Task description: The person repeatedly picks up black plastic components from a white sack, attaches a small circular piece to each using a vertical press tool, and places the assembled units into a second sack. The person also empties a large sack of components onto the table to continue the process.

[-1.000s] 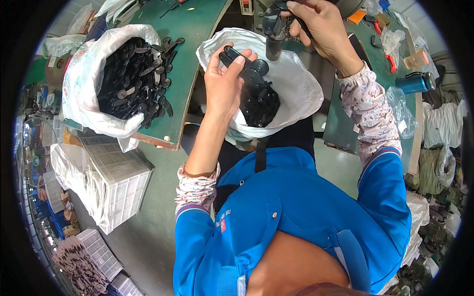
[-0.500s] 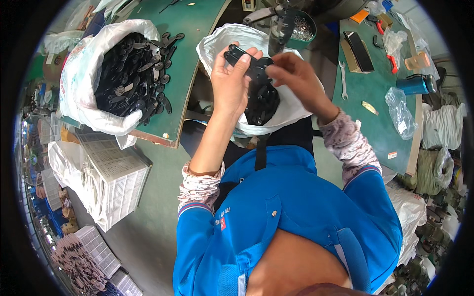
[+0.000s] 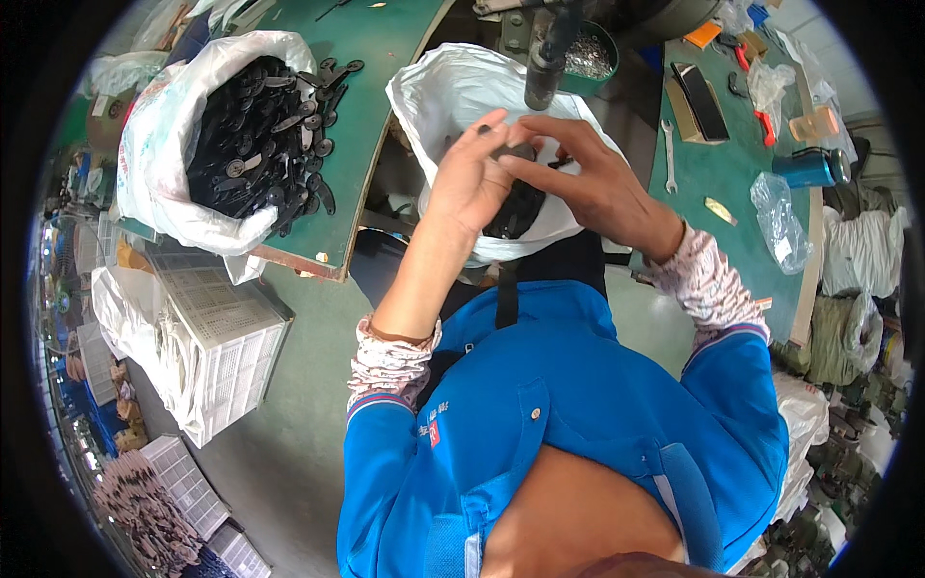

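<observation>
My left hand is raised over the white bag in front of me, fingers bent together, a small dark spot showing at its fingertips. Facing it, my right hand curves its thumb and index finger toward the left fingertips. Between the two hands is a blurred dark piece; its shape cannot be made out. Below them in the bag lie black elongated parts, partly hidden by the hands. Just beyond the fingers a dark machine post points down toward the bag.
On the left green table, another white bag spills black parts with round ends. A green tub of small metal pieces stands behind the post. The right table holds a wrench, a phone-like slab and a blue bottle.
The long black part clearly seen in my left hand is no longer visible there. My right hand has moved slightly down and right, its fingers now spread wider around the left fingertips.
</observation>
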Available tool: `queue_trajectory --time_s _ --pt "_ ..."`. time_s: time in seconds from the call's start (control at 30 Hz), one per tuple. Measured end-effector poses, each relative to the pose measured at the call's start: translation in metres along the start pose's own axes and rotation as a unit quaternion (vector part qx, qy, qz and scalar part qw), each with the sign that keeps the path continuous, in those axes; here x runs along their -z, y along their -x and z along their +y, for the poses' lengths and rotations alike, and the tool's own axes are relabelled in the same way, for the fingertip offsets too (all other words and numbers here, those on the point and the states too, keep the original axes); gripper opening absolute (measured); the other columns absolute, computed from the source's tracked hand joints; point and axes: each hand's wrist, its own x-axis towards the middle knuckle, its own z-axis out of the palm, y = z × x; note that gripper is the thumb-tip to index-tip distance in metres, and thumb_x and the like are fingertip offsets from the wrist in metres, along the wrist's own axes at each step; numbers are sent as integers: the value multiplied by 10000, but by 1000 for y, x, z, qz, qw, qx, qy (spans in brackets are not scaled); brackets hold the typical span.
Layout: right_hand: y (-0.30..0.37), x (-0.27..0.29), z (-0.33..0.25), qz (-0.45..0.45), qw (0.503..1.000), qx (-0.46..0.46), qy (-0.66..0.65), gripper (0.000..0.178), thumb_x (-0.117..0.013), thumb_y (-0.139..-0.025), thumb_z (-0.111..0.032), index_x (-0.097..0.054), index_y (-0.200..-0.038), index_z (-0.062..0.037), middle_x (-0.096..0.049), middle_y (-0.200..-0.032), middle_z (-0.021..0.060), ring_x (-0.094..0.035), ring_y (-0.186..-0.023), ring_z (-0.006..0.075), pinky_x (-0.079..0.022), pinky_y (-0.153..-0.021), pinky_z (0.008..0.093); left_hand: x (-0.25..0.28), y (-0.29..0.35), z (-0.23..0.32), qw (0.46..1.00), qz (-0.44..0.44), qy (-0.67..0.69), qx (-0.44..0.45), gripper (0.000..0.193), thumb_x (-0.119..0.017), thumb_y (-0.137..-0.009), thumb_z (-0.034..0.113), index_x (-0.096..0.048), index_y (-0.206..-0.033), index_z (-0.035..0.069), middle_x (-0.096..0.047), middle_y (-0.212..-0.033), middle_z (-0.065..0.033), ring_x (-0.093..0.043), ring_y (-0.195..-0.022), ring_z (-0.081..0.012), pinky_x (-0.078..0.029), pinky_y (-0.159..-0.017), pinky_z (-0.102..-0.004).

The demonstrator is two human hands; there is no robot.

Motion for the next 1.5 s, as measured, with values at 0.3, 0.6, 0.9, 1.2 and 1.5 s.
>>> queue_trajectory --time_s 0.3,0.6,0.9,1.2,1.5 --pt "-17 18 44 143 911 -284 -261 279 -660 -869 -114 -639 -1132 -26 -687 -868 60 -616 -746 85 -488 -678 212 -33 25 -6 997 -57 -52 -20 435 -493 -966 274 -412 -1281 -15 -563 -1195 -200 -565 -1085 -271 -451 -952 -413" --pt "-97 55 25 245 779 -410 -407 200 -517 -943 -144 -609 -936 33 -600 -625 48 -483 -426 84 -378 -417 211 -73 -13 17 940 -77 -268 -197 301 -516 -962 232 -556 -1132 -13 -670 -952 -143 -651 -789 -194 -525 -699 -308" --pt "-97 68 78 51 785 -425 -447 185 -497 -947 -119 -577 -1013 34 -643 -727 83 -503 -415 103 -401 -397 229 -104 -75 77 926 -42 -357 -111 267 -574 -924 168 -513 -1119 -4 -650 -743 -104 -583 -517 -125 -457 -454 -193" --pt "-32 42 65 97 800 -404 -432 535 -576 -929 -268 -408 -1330 44 -673 -873 158 -529 -439 88 -365 -391 188 -17 -44 62 906 76 -361 -208 529 -631 -881 247 -406 -1265 -39 -629 -1005 -210 -662 -787 -239 -538 -605 -299" --pt "-38 46 52 125 773 -415 -464 369 -561 -934 -179 -482 -1223 36 -659 -759 124 -540 -442 84 -337 -371 173 149 -42 178 336 350 -856 -176 971 -756 -710 399 -222 -1440 45 -459 -1342 -232 -423 -1258 -396 -366 -1000 -509"
